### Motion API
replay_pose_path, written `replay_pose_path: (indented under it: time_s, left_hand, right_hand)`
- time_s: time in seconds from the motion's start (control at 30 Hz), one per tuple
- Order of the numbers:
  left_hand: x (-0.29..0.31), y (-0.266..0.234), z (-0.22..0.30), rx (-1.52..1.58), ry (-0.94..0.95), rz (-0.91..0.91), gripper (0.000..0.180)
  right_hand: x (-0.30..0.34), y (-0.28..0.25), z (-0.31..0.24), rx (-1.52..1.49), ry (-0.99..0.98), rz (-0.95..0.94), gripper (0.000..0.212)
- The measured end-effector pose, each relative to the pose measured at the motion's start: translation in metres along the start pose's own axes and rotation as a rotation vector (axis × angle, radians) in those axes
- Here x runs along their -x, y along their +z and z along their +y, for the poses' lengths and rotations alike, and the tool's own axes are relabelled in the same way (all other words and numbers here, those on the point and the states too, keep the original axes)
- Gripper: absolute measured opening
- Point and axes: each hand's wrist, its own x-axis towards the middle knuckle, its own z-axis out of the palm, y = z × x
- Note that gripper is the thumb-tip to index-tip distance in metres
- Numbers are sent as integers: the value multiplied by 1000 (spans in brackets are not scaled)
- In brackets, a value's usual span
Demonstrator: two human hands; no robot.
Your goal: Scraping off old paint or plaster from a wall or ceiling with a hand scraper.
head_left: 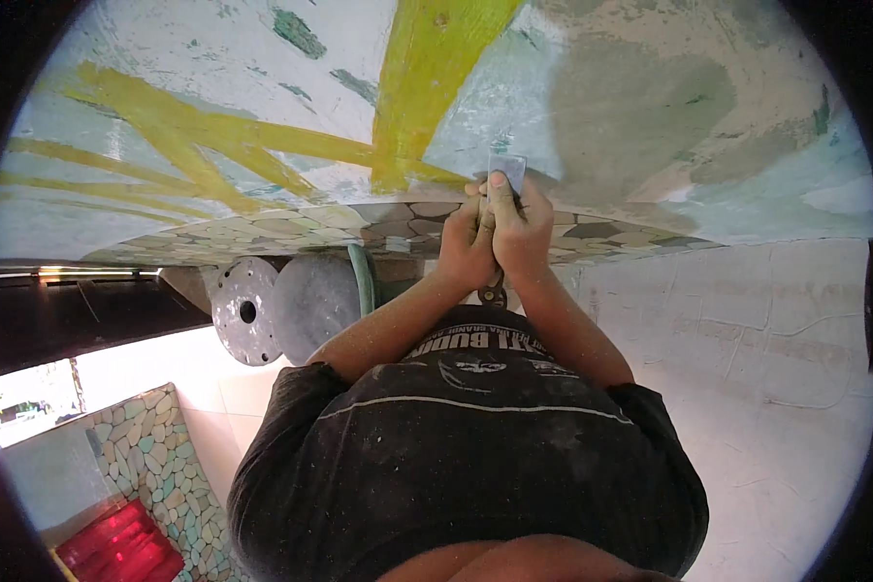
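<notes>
My two hands are close together in front of my chest, at the edge of a worn pale panel (640,145). My right hand (524,228) pinches a small flat grey-clear plate (510,167), the thumb lying on its face. My left hand (466,242) is closed right beside it and touching it; whatever its fingers hold is hidden. Below the hands, a dark metal piece with a round end (493,291) shows against my shirt; I cannot tell what it belongs to.
Yellow bands (407,97) cross the panel, and flat stone mosaic (427,221) lines its edge. To the left are a grey disc with holes (233,325), a grey round piece (315,306) and a green hose (362,276). A red item (116,548) lies lower left.
</notes>
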Motion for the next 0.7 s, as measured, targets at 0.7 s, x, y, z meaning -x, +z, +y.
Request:
replay_pose_path:
  time_s: [0.7]
  left_hand:
    - [2,8,-10,68,-31,34,34]
  right_hand:
    - [-1,-4,12,29,15,17,27]
